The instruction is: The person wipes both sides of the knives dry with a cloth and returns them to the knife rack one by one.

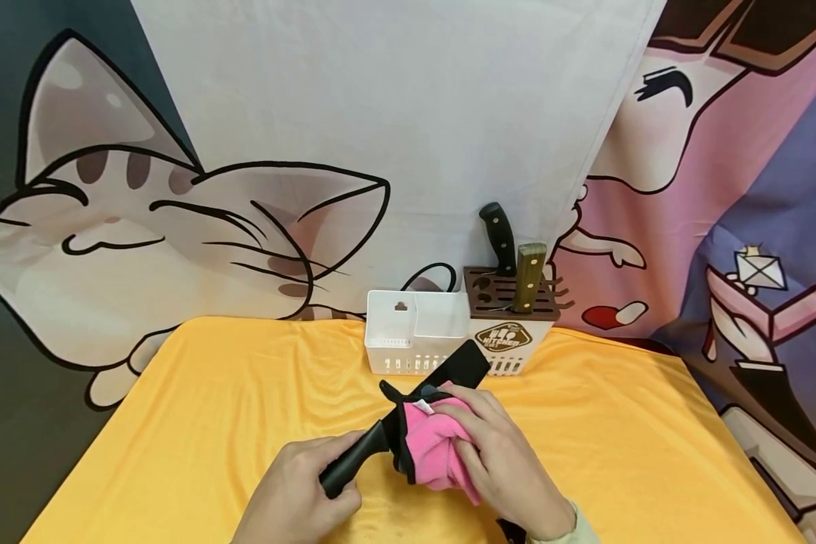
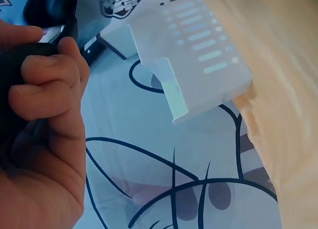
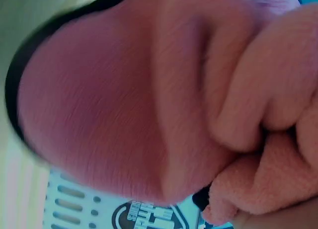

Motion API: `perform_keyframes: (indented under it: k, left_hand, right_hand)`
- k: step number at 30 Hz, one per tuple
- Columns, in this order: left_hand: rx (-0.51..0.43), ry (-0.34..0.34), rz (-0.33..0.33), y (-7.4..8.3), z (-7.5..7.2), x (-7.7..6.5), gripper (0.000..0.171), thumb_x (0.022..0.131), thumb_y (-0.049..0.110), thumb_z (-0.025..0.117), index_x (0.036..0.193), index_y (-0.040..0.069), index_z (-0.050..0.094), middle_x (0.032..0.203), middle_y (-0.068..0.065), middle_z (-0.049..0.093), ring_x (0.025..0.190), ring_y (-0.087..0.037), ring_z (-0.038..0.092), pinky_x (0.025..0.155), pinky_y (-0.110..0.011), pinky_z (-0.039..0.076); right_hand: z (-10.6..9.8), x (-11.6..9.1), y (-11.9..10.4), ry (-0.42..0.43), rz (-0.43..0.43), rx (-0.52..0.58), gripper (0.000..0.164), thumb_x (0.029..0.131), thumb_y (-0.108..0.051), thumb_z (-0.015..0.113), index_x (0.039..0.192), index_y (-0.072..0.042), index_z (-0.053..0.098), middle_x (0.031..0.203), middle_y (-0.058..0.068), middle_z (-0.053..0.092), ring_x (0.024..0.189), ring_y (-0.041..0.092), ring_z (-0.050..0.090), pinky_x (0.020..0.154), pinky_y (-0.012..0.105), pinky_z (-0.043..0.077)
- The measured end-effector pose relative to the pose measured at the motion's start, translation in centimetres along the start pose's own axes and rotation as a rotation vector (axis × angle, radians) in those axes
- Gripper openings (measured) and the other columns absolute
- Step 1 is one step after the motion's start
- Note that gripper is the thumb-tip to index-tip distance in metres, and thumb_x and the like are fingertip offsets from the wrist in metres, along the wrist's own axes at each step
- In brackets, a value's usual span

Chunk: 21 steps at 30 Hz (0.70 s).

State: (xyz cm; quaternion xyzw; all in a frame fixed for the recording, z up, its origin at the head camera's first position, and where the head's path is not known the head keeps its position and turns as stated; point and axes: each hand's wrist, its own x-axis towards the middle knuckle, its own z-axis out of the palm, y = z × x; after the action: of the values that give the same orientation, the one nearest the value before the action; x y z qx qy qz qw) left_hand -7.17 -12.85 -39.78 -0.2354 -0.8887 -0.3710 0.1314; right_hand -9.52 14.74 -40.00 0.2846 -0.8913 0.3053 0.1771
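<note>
A black kitchen knife [image 1: 468, 364] slants up and to the right in the head view. My left hand [image 1: 306, 483] grips its black handle [image 1: 353, 458]; the left wrist view has the fingers [image 2: 47, 97] curled round it. A pink cloth [image 1: 435, 446] with black edging and a white label lies over the middle of the blade. My right hand [image 1: 506, 457] holds this cloth bunched against the blade, hiding part of it. Close up in the right wrist view, the pink cloth [image 3: 94, 100] hangs in folds under bent fingers.
Behind the hands stands a white perforated holder [image 1: 415, 361] with a brown slotted top [image 1: 479, 302]. In it are a black-handled knife [image 1: 499, 238] and a wooden-handled one [image 1: 530, 276]. A yellow cloth [image 1: 245, 408] covers the table. Something dark [image 1: 511, 530] shows below the right wrist.
</note>
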Motion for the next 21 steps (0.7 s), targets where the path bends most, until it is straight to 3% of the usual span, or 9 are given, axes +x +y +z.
perform_keyframes:
  k: [14,21]
  left_hand:
    - [-0.005,-0.107,-0.021,-0.08,-0.80,0.07,0.053,0.067,0.005,0.076,0.118,0.019,0.074,0.087,0.015,0.068,0.063,0.004,0.047,0.059,-0.018,0.042]
    - [-0.034,-0.077,-0.048,-0.32,-0.73,0.00,0.055,0.066,0.003,0.075,0.117,0.022,0.075,0.083,0.016,0.066,0.061,0.003,0.047,0.058,-0.019,0.042]
  right_hand:
    - [-0.21,-0.12,0.44,-0.020,0.059,-0.056,0.039,0.094,-0.006,0.062,0.127,-0.026,0.066,0.143,-0.011,0.051,0.125,0.011,0.048,0.105,0.034,0.041]
    - [-0.40,-0.20,0.65,-0.061,0.021,-0.083,0.043,0.089,-0.004,0.060,0.125,-0.027,0.068,0.144,-0.009,0.052,0.127,0.010,0.047,0.105,0.039,0.042]
